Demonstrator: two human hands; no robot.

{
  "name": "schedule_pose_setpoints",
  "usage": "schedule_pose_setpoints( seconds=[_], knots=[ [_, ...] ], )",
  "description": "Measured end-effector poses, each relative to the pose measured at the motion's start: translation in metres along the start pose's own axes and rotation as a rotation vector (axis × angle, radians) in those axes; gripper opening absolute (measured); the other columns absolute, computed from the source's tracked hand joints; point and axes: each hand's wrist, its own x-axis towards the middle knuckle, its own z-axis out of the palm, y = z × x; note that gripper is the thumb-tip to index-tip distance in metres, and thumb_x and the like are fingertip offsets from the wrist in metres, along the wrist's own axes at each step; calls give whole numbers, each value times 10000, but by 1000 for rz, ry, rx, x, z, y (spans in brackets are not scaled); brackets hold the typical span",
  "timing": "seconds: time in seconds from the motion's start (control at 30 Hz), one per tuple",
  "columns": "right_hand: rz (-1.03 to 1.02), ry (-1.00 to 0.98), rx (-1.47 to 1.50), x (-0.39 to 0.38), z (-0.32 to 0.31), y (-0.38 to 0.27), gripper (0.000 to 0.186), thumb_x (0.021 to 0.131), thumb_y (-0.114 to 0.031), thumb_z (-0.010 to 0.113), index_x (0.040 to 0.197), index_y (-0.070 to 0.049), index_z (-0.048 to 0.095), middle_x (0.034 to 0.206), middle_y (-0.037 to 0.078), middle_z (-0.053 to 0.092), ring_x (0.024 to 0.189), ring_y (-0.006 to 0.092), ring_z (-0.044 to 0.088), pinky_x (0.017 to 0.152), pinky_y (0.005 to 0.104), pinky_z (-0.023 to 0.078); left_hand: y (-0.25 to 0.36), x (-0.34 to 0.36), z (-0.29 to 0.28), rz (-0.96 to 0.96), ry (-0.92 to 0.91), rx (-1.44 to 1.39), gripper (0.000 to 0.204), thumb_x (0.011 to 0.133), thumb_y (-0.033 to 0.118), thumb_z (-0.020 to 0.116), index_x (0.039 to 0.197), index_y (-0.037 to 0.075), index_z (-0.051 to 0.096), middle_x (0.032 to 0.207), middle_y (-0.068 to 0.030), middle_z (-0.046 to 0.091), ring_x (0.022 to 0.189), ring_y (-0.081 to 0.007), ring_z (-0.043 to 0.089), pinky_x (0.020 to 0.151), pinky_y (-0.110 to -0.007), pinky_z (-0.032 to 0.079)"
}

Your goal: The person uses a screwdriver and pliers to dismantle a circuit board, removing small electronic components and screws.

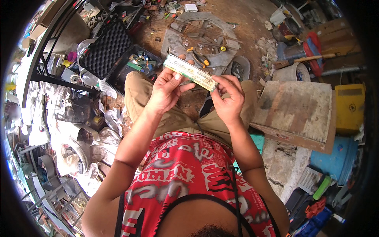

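Note:
Both my hands hold up a long, narrow circuit-board strip (190, 72), whitish with brown stains and a green edge, above my lap. My left hand (170, 87) grips its left end, with the thumb on the near side and fingers behind. At the strip's right end, my right hand (228, 94) pinches the corner between thumb and fingers. Just beyond lie yellow-and-black pliers (201, 59), on a grey slab-like frame (173, 41) on the floor. An open black foam-lined case (106, 51) stands to the left, with green circuit boards (140, 63) in its lower half.
A worn wooden box (294, 112) stands by my right knee. Beyond it are a bucket (290, 75) and a long-handled tool (312, 58). At the right are yellow (349, 110) and blue (335, 160) containers. White bags and scrap (71, 106) crowd the left, under a black metal frame (41, 55).

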Motion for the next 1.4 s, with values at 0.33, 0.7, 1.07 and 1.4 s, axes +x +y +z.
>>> schedule_pose_setpoints(
  seconds=[0.33, 0.7, 1.07, 1.4],
  knots=[
    [-30, 5, 11, -2, 2, 9, 378, 719, 109, 652, 1057, -52, 694, 949, 65, 615, 657, 114, 564, 571, 243, 483, 3, -1, 3, -1, -19, 78, 529, 984, 35, 476, 1481, 63, 298, 1458, -155, 424, 1264, -260, 515, 945, -373, 560],
    [20, 3, 29, -3, 5, 9, 365, 722, 106, 657, 1046, -56, 697, 961, 61, 616, 664, 113, 558, 581, 243, 481, 2, -1, 1, 5, -12, 79, 532, 984, 32, 471, 1483, 54, 287, 1458, -158, 420, 1278, -264, 502, 935, -374, 565],
    [-52, -5, -95, -9, 9, 11, 341, 722, 66, 654, 1019, -93, 704, 913, 93, 638, 802, 264, 638, 697, 351, 521, -2, -2, -5, 6, 44, 92, 484, 985, 57, 500, 1447, 62, 354, 1366, -151, 521, 1208, -242, 562, 933, -361, 560],
    [-19, -51, 12, -12, 5, 17, 365, 779, 73, 612, 1112, -59, 684, 1026, 114, 602, 733, 184, 607, 606, 279, 495, -7, -3, -10, 35, 84, 142, 305, 978, 43, 508, 1274, 108, 537, 1267, -120, 591, 1193, -235, 566, 999, -407, 514]
  ],
)
